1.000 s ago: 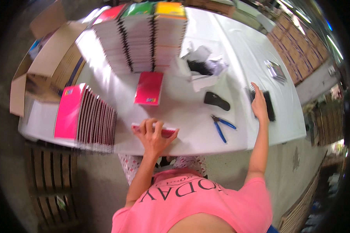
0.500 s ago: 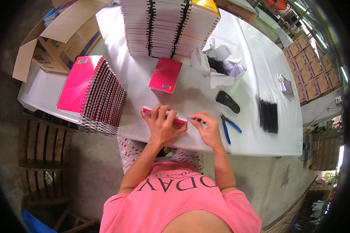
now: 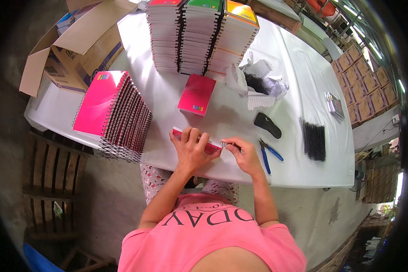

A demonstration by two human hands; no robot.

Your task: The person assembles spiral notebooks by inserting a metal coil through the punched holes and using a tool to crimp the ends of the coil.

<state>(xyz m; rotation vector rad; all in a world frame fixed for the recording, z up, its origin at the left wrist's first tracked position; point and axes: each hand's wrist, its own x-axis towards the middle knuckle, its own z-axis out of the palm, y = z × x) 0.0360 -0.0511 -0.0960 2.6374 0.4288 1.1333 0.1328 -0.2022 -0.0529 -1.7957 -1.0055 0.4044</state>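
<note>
Near the table's front edge, my left hand is closed over a small red notebook, which stands on edge with its spine side up. The fingers lie across the far side and the thumb presses the near side. Just off the notebook's right end, my right hand pinches a thin spiral binding coil at the corner. How far the coil runs into the holes is hidden by my fingers. Beyond my hands lies a small stack of red notebooks. Blue-handled pliers lie to the right of my right hand.
A tall stack of spiral-bound red notebooks stands at left, beside an open cardboard box. Several notebook piles rise at the back. To the right are crumpled wrapping, a black flat object and a bundle of black coils.
The whole view has shifted slightly, so the table's things sit a little lower and farther right. Both hands keep nearly the same hold on the notebook and the coil.
</note>
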